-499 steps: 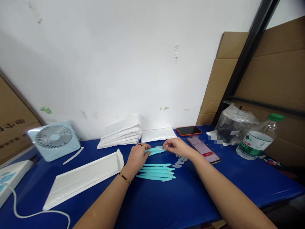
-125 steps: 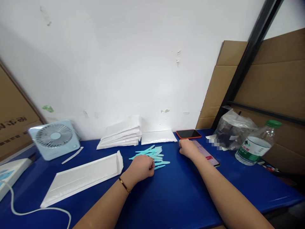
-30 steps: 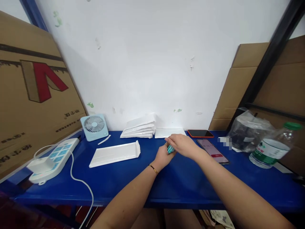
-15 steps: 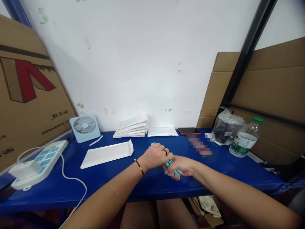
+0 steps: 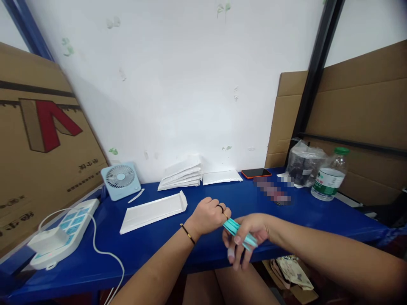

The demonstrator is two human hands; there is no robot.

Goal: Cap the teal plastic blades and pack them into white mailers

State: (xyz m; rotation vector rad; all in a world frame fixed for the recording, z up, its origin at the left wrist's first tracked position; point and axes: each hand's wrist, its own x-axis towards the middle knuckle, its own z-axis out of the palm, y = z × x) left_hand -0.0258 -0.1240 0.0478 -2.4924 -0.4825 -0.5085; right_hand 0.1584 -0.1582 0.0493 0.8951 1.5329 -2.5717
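Note:
A bundle of turquoise plastic sticks (image 5: 239, 232) is held above the front edge of the blue table (image 5: 165, 245). My left hand (image 5: 208, 214), with rings and a thin bracelet, is closed around the bundle's upper end. My right hand (image 5: 249, 235) grips the lower end from below, fingers curled and pointing down. A long white padded envelope (image 5: 152, 210) lies open-ended on the table to the left of my hands.
A stack of white envelopes (image 5: 182, 176) sits by the wall, and a small blue fan (image 5: 121, 180) stands left of it. A power strip (image 5: 60, 237) with cable lies at far left. Two phones (image 5: 256, 173), a plastic bag (image 5: 303, 163) and a water bottle (image 5: 329, 180) occupy the right side.
Both hands gathered the turquoise sticks off the table and drew the bundle toward the front edge. My right hand slid down to its lower end.

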